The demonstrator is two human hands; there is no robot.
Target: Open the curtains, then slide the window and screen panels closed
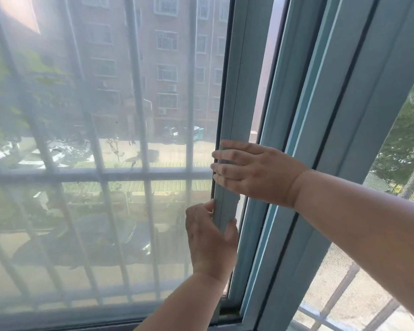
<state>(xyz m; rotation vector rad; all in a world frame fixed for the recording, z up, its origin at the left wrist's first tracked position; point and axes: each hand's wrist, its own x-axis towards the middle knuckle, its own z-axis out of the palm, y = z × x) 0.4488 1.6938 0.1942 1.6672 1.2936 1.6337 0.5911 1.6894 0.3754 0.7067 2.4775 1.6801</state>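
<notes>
A sliding window panel with hazy glass [101, 144] fills the left of the head view. Its grey-blue upright edge frame [234, 91] runs down the middle. My left hand [210, 237] grips the lower part of that edge frame, thumb on the near face. My right hand [251, 170] lies across the frame higher up, fingers curled over its left side. A narrow gap [264, 87] shows between this edge and the neighbouring upright frame [325, 120]. A mesh screen panel [344, 290] sits at the right. No curtain is in view.
Metal security bars [139, 96] stand outside behind the glass. Beyond them are a brick apartment block [177, 56], trees [17, 75] and a paved street. The bottom window track [227, 316] runs along the sill.
</notes>
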